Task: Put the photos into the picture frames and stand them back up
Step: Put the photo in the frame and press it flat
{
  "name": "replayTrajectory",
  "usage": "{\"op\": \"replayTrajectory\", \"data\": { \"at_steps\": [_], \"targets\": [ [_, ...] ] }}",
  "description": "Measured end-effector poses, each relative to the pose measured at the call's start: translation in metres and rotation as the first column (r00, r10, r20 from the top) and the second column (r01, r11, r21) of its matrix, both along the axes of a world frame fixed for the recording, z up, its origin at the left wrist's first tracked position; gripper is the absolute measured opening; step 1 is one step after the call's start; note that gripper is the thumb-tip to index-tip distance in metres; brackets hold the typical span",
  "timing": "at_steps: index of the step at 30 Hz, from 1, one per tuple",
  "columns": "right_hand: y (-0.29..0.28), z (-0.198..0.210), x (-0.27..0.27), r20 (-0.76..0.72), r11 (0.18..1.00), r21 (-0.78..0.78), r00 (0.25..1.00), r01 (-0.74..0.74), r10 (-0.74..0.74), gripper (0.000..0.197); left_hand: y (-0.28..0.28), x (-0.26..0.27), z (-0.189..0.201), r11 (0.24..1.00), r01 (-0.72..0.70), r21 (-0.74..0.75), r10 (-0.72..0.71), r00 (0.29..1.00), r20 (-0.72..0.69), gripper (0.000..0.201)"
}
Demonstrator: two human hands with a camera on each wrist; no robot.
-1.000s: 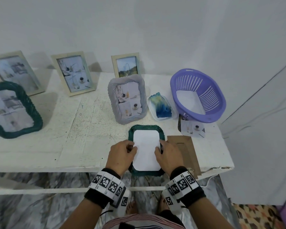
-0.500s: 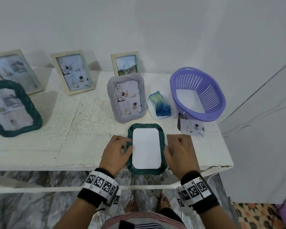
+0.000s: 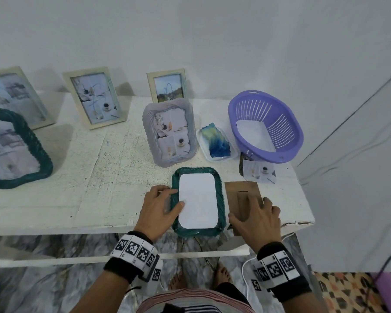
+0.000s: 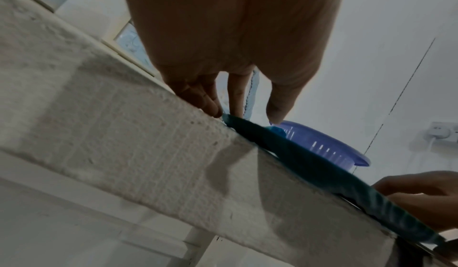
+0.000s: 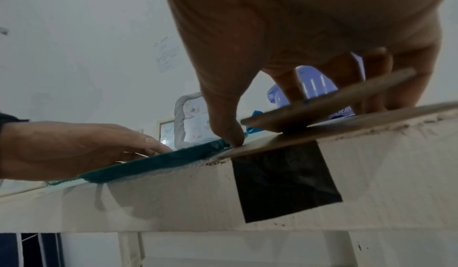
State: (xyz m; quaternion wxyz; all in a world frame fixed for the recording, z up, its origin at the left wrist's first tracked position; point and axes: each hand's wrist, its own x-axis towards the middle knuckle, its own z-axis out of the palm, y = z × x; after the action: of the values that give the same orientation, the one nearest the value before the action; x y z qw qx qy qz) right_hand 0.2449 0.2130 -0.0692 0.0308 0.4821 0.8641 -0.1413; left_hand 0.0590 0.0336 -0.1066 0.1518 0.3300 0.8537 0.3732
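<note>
Fingers of the left hand (image 3: 159, 207) lie relaxed and nearly straight on the left rim of the green frame (image 3: 221, 199), the thumb touching the white photo back (image 3: 198, 199) set inside it. Face-down, that frame lies at the near edge of the white table (image 3: 77, 177). Just to its right, the right hand (image 3: 256, 219) spreads over the brown backing board (image 3: 240, 192), thumb pressing the board's near left corner, fingers reaching past its raised stand flap.

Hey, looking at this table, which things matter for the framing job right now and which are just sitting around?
In use:
green frame, face down
white photo back inside it
brown backing board
left hand
right hand
loose photo

Lying about:
purple basket
blue-green sponge in its dish
grey frame, already standing
</note>
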Motion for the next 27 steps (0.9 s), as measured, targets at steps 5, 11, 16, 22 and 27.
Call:
{"op": "replayTrajectory", "data": {
  "at_steps": [5, 11, 16, 22, 27],
  "targets": [
    [-0.005, 0.005, -0.003, 0.018, 0.998, 0.026, 0.999, 0.049, -0.049, 0.072, -0.003, 0.000, 0.000, 0.999, 0.006, 0.045, -0.006, 1.000, 0.011, 0.072],
    [-0.012, 0.016, -0.002, 0.011, 0.996, 0.051, 0.997, 0.073, -0.073, 0.075, -0.011, -0.001, -0.004, 0.994, 0.034, 0.105, -0.037, 0.999, 0.019, 0.065],
    [-0.028, 0.033, -0.026, -0.089, 1.000, 0.003, 0.996, -0.025, 0.025, 0.072, -0.015, 0.000, -0.005, 0.988, 0.052, 0.144, -0.056, 0.998, 0.020, 0.063],
    [-0.060, 0.033, -0.071, 0.004, 0.985, 0.018, 0.985, -0.174, 0.174, 0.060, -0.014, -0.003, -0.008, 0.984, 0.074, 0.160, -0.075, 0.997, 0.004, 0.059],
    [-0.072, 0.021, -0.093, 0.062, 0.981, 0.066, 0.982, -0.183, 0.179, 0.063, -0.015, -0.003, -0.010, 0.986, 0.088, 0.144, -0.088, 0.996, -0.004, 0.060]
  ]
}}
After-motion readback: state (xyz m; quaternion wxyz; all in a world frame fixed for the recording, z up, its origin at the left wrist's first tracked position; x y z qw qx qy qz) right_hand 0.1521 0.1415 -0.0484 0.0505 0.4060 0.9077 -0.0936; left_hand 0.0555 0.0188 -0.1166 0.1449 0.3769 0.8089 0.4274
